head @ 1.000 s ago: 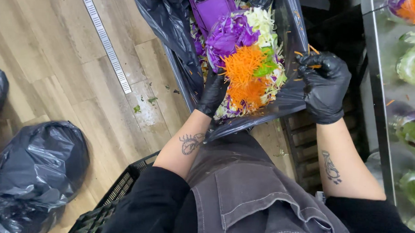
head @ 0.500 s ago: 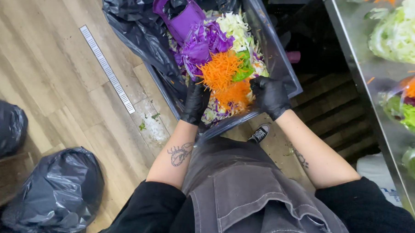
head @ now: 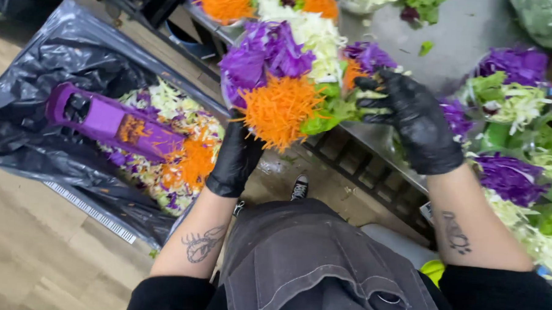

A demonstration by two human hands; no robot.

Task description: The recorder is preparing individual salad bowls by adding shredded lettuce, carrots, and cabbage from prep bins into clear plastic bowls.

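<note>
The salad bowl (head: 278,82) sits in the upper middle of the frame, held up over the gap between the steel counter (head: 451,51) and the bin below. My take on doing this bit well: keep the bowl level and supported from underneath, because it's heaped way past the rim and the shredded carrot at the front edge looks ready to slide off. A slow, flat carry, not a tilt.

The left hand (head: 236,156), in a black glove, is cupped under the bowl's lower left side, carrying it. The right hand (head: 415,117), also gloved, has its fingers curled around the right edge, pinching in among the green leaves.

The bowl itself looks clear plastic, though the mound mostly hides it: purple cabbage top left, pale shredded cabbage behind, orange carrot in front, green lettuce on the right.

Lower left there's a black bag-lined bin (head: 39,92) with discarded salad mix and a purple plastic tool (head: 109,121) lying on top. More filled bowls (head: 516,102) crowd the counter on the right side.
</note>
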